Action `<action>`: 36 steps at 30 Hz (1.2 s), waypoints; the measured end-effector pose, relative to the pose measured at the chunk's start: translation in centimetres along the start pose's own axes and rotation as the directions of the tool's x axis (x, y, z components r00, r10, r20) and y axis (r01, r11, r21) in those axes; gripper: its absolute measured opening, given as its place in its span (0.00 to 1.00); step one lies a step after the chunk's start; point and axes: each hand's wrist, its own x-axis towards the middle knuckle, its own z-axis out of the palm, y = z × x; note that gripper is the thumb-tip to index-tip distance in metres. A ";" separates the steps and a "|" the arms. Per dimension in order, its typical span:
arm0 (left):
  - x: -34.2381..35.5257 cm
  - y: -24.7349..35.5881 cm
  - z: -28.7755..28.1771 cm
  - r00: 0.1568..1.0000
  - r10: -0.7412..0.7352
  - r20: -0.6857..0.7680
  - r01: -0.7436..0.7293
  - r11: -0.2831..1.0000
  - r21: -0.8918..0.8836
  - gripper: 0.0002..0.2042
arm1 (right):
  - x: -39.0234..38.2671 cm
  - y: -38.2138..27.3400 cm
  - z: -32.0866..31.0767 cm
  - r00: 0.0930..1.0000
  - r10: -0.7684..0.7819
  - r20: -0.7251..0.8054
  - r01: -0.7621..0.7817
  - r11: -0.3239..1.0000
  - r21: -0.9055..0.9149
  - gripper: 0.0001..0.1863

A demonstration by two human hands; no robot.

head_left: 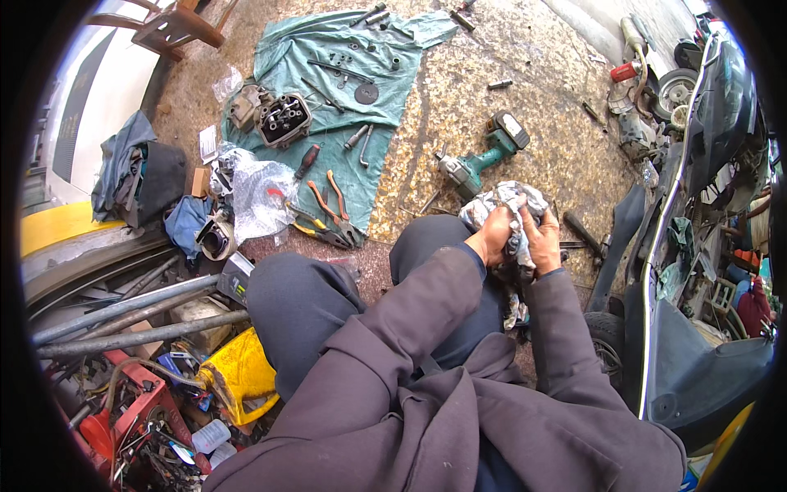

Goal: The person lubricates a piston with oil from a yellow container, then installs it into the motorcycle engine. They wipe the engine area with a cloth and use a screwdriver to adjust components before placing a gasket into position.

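A: Position of the rag?
B: It is bunching up between both hands, just past the right knee, with a loose end hanging below. Its cloth is showing white with dark patterning.
A: Fingers?
B: The left hand is grasping the rag, its fingers curling into the folds. The right hand is gripping it from the other side, thumb pointing up. (Whether the folds are hiding some part, I cannot tell.)
A: Nearest item?
B: A green and black power tool is lying on the floor just beyond the rag, its battery end pointing away to the right.
A: Left of that?
B: A green sheet is spreading over the floor. It is bearing a metal engine part, a dark toothed disc and various small pieces. A screwdriver is lying nearer the knees, beside some bubble wrap. Pliers with orange handles are lying open near the left knee.
A: Edges?
B: A yellow jug is standing or leaning at the lower left, among clutter; a dark vehicle panel is filling the right side.
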 end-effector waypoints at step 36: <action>-13.3 36.7 7.0 0.340 0.926 -0.164 0.243 0.082 0.967 0.08 | 2.7 6.3 -11.2 0.982 0.058 -0.181 -0.135 0.883 -0.450 0.16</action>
